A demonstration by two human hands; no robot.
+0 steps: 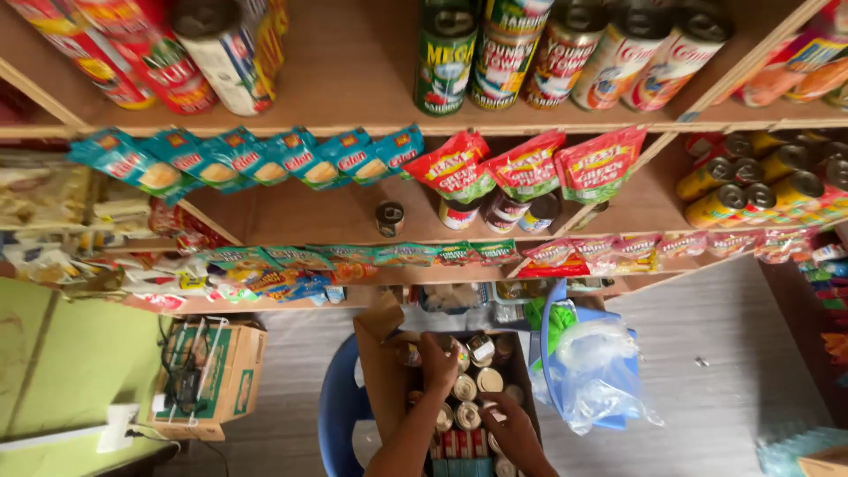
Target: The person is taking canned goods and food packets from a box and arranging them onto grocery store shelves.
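Observation:
An open cardboard box (378,371) full of small tin cans (465,387) stands below me on a blue chair (334,415). My left hand (438,362) reaches deep into the box and rests on the cans near its far side; whether it grips one is hidden. My right hand (506,427) lies lower in the box, fingers curled over a can (491,415) at the near right. Several cans show silver tops and red labels.
Wooden shelves (353,79) above hold tall cans, blue sachets (256,157), red pouches (530,166) and yellow tins (760,190). A blue bucket with a clear plastic bag (596,375) stands right of the box. A second cardboard box (216,380) sits to the left.

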